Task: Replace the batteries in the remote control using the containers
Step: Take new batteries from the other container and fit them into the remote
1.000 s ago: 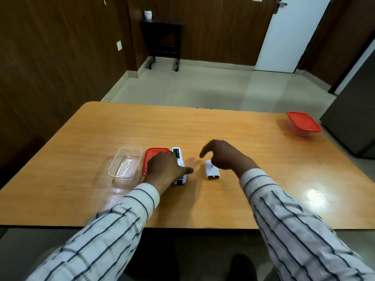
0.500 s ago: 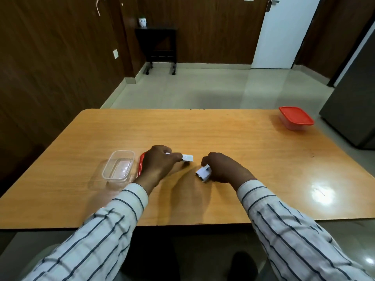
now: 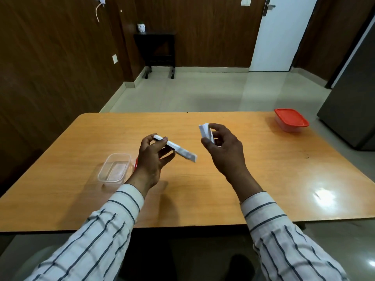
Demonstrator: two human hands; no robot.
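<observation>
Wood table [image 3: 263,179]; open clear container [image 3: 114,167] left on it. Left hand [image 3: 151,159] raised off the table, gripping white remote [image 3: 175,148], tilted, where before it lay flat. Right hand [image 3: 225,151] now lifted too, pinching white battery cover [image 3: 206,130]. Red-lidded container [image 3: 291,119] far right.

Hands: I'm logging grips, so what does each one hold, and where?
Left hand grips the remote by its far end. Right hand pinches the white cover at its lower edge.
</observation>
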